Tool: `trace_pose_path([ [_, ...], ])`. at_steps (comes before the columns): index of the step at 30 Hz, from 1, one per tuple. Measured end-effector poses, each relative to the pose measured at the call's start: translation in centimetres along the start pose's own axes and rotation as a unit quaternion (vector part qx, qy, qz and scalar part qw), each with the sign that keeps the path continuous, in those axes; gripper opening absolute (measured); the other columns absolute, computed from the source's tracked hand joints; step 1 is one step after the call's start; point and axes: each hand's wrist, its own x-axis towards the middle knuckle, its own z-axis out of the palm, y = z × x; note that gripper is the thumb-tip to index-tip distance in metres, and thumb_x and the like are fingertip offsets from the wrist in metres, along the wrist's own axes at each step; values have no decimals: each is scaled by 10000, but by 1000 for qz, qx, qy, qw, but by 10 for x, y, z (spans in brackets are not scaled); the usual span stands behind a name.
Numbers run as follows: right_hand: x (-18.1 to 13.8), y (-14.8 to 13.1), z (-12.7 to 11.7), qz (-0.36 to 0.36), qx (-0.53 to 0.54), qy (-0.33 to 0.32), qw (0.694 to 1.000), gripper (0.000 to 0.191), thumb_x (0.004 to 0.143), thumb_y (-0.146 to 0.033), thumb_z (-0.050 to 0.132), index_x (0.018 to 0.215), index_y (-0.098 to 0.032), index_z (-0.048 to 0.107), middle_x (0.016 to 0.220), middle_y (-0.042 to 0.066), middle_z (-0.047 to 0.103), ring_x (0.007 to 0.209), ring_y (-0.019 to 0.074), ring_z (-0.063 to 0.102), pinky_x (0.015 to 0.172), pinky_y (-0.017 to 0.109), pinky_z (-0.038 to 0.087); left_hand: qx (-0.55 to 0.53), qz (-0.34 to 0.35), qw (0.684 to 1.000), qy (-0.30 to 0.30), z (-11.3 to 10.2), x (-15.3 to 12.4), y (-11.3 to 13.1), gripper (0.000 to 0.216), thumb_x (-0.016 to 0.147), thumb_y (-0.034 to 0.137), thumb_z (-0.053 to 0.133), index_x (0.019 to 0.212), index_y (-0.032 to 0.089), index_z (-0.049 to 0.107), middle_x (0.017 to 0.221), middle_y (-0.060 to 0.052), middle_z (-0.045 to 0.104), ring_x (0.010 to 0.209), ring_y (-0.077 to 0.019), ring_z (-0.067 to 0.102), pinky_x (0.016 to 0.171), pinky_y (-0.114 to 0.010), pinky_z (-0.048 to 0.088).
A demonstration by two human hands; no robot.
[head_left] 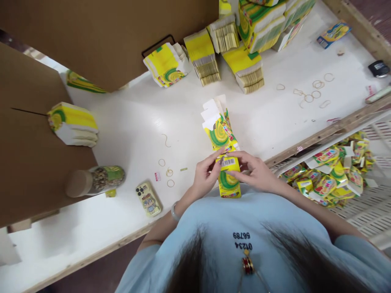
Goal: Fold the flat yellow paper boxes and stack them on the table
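Note:
A yellow and green carton with a barcode stands between my hands near the table's front edge. My left hand pinches its left side, fingers curled. My right hand grips its right side, fingers across the top. Just beyond it lies a fanned bundle of flat cartons with white flaps pointing away from me.
Stacks of flat cartons line the back of the white table. Another stack sits left, by brown cardboard. A phone, a tape roll and rubber bands lie about. A white crate of folded cartons is right.

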Motion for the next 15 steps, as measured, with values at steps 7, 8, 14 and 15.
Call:
trace_pose_path([
  [7, 2, -8, -8, 98, 127, -35, 986, 435, 873, -306, 764, 1300, -281, 681, 1264, 66, 728, 926, 160, 744, 816, 333, 660, 9, 14, 1000, 7, 4, -3, -5, 364, 1026, 448, 543, 1298, 289, 726, 1081, -74, 789, 965, -222, 746, 912, -379, 609],
  [8, 3, -8, -9, 108, 145, -49, 982, 431, 868, -324, 773, 1290, -279, 699, 1248, 63, 742, 931, 162, 747, 821, 337, 664, 16, 16, 1000, 14, 5, -4, -7, 392, 1031, 460, 521, 1339, 293, 698, 1082, -73, 787, 974, -235, 744, 900, -391, 611],
  [14, 1, -1, -17, 127, 158, 29, 979, 274, 913, -448, 729, 1125, -286, 790, 1089, 30, 809, 841, 169, 778, 650, 296, 675, 153, 122, 981, 3, -1, 20, -8, 486, 1069, 458, 383, 1508, 288, 506, 920, -61, 716, 856, -233, 673, 829, -408, 567],
  [15, -6, 1, -29, 114, 119, 73, 984, 246, 916, -448, 729, 1103, -301, 795, 1064, 23, 816, 813, 170, 778, 627, 293, 668, 198, 155, 968, 22, -7, 33, -5, 471, 1060, 473, 409, 1463, 273, 546, 1023, -87, 714, 968, -250, 660, 899, -427, 544],
])
